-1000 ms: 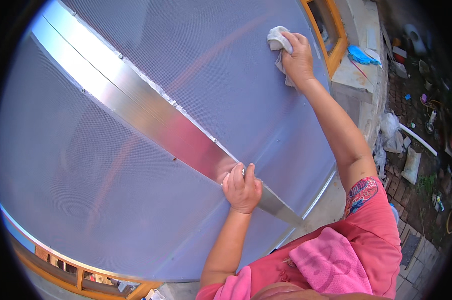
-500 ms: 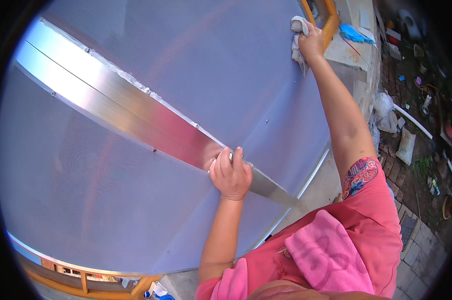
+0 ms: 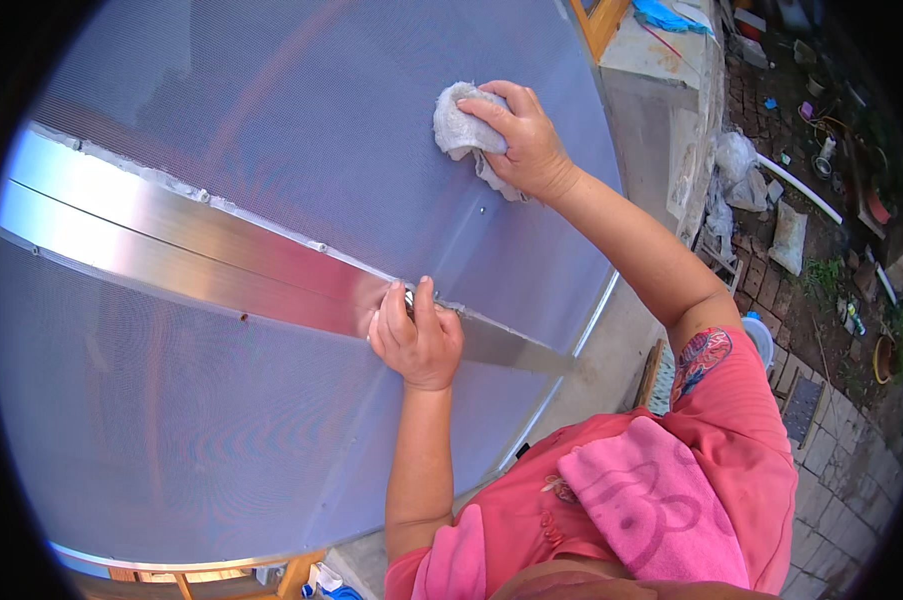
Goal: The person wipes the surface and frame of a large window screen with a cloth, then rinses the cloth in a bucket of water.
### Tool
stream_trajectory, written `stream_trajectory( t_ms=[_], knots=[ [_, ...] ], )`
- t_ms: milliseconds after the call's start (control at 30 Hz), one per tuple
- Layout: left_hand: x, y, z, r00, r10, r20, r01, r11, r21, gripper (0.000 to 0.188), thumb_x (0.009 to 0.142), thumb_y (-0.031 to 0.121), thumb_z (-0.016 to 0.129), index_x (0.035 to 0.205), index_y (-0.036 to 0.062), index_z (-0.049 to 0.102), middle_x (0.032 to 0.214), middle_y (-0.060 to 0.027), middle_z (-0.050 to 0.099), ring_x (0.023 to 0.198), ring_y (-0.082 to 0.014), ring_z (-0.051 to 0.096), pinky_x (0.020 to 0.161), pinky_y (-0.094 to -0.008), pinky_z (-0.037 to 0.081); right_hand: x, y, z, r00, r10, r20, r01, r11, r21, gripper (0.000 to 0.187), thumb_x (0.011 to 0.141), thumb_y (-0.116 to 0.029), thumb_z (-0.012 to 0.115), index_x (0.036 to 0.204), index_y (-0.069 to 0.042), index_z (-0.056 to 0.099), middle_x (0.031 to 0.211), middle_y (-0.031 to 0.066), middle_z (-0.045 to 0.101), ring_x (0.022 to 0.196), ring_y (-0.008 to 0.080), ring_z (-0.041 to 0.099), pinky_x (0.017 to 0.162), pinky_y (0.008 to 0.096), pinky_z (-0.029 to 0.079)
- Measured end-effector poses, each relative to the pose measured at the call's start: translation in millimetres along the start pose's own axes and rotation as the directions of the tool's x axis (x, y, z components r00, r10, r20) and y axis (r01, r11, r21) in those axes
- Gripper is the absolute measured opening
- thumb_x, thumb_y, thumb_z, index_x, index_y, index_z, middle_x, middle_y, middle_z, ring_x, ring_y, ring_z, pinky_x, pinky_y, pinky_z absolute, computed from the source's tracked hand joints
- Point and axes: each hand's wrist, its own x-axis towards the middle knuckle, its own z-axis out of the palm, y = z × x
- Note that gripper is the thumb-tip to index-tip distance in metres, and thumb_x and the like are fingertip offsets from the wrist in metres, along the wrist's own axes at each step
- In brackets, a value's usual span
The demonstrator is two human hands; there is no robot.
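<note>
A crumpled whitish cloth point(image 3: 461, 122) is gripped in my right hand point(image 3: 531, 140), which presses it against the upper mesh screen panel point(image 3: 341, 120). Lower down, my left hand point(image 3: 416, 340) rests on the shiny metal frame strip point(image 3: 201, 250) that runs between the two screen panels. Its fingers are curled around a small shiny metal part, mostly hidden, whose kind I cannot make out. Below the strip lies the lower mesh screen panel point(image 3: 221, 410). A rough whitish bead with small screws follows the strip's upper edge.
A concrete ledge point(image 3: 646, 110) borders the screen at upper right, with a blue plastic piece point(image 3: 661, 15) on it. Beyond lie clear bags point(image 3: 736, 175), a white pipe point(image 3: 801, 188) and a paved floor point(image 3: 841, 480). A pink towel point(image 3: 651, 490) hangs over my chest.
My right hand has moved left and down with the cloth, from the wooden frame corner onto the mesh. The left hand keeps its place on the strip while the view has shifted.
</note>
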Motion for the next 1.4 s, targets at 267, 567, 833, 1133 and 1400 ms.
stream_trajectory(
  t_ms=[267,567,833,1133,1400],
  knots=[
    [-6.9,-3.1,6.1,1.0,0.004,0.003,-0.004,0.999,0.039,0.036,0.076,0.006,0.061,0.109,0.0137,0.074,0.127,-0.0103,0.057,0.108,-0.0259,0.06,0.089,-0.0427,0.046,6.5,136.2,1.6,0.851,0.458,-0.258,-0.503,0.852,-0.145,0.051,0.08,0.003,0.06,0.129,-0.011,0.064,0.117,0.0219,0.06,0.114,0.041,0.057,0.1,0.0457,0.048],
    [-6.7,-4.1,5.2,1.0,-0.001,0.01,0.0,0.997,0.072,0.027,0.08,0.018,0.068,0.107,0.0206,0.075,0.126,-0.0044,0.056,0.104,-0.0212,0.061,0.088,-0.038,0.047,-55.3,140.4,-8.7,0.807,0.584,-0.09,-0.589,0.807,-0.038,0.037,0.082,-0.001,0.054,0.116,-0.003,0.067,0.102,0.0216,0.071,0.101,0.0369,0.068,0.09,0.0434,0.053],
    [-11.8,-17.0,15.1,0.995,0.075,-0.067,-0.072,0.996,0.054,0.022,0.077,0.017,0.069,0.098,0.0216,0.077,0.121,-0.0026,0.057,0.103,-0.0204,0.062,0.08,-0.036,0.051,-135.6,67.4,-32.3,0.609,0.707,0.36,-0.793,0.564,0.232,0.039,0.086,0.0,0.062,0.124,-0.005,0.063,0.11,0.0113,0.068,0.098,0.0235,0.067,0.087,0.035,0.055],
    [-9.0,-24.5,26.1,0.973,0.132,-0.19,-0.131,0.991,0.015,0.025,0.072,0.014,0.071,0.093,0.0246,0.078,0.111,-0.0003,0.06,0.099,-0.0192,0.064,0.074,-0.033,0.054,-275.1,22.1,-160.4,-0.084,0.931,0.355,-0.905,-0.22,0.363,0.032,0.093,-0.003,0.062,0.125,-0.004,0.058,0.103,0.0101,0.069,0.083,0.0225,0.07,0.076,0.0379,0.059],
    [-3.6,-25.9,24.8,0.945,0.188,-0.268,-0.204,0.978,-0.032,0.032,0.069,0.002,0.072,0.098,0.0144,0.074,0.113,-0.0059,0.064,0.096,-0.0254,0.066,0.078,-0.0396,0.053,-379.2,-20.9,-255.2,-0.481,0.826,0.295,-0.765,-0.559,0.319,0.034,0.093,-0.007,0.056,0.127,-0.008,0.055,0.098,0.0145,0.069,0.081,0.0302,0.071,0.071,0.0481,0.061]
  ],
)
